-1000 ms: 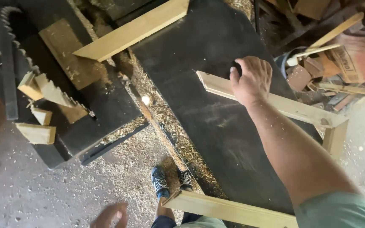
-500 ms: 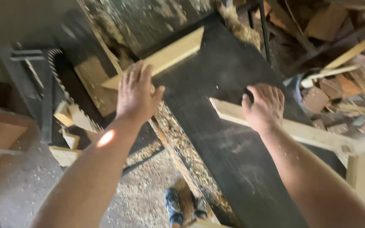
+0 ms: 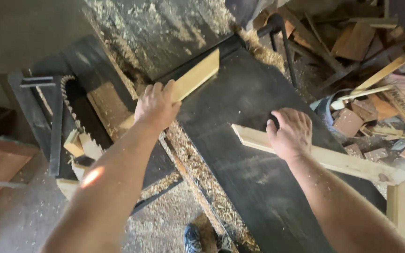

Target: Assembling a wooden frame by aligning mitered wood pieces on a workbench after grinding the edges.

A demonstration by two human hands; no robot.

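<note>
Since half a second ago the left hand has gone from hovering flat over the short wood strip to lying on its near end, and the view has dropped closer to the bench; right hand same spot as before.

Near: one shoe on the sawdust floor beside the bench's front edge; a line of sawdust runs along that edge.

Right hand presses palm-down on the long wood batten, fingers curled over its far edge, grip loose rather than clenched; looks like it just pins the batten flat. The batten lies diagonally, its right end meeting an upright piece at the bench's right edge; dark open bench surface on both sides of it.

Left hand: fingers draped over the short strip, thumb side hidden, so can't tell how tightly it's held. The strip lies angled across the bench's left edge, just beside the circular saw blade; offcuts are piled against the blade, little free room there.

Far right: scrap wood pile, well apart from both hands.
</note>
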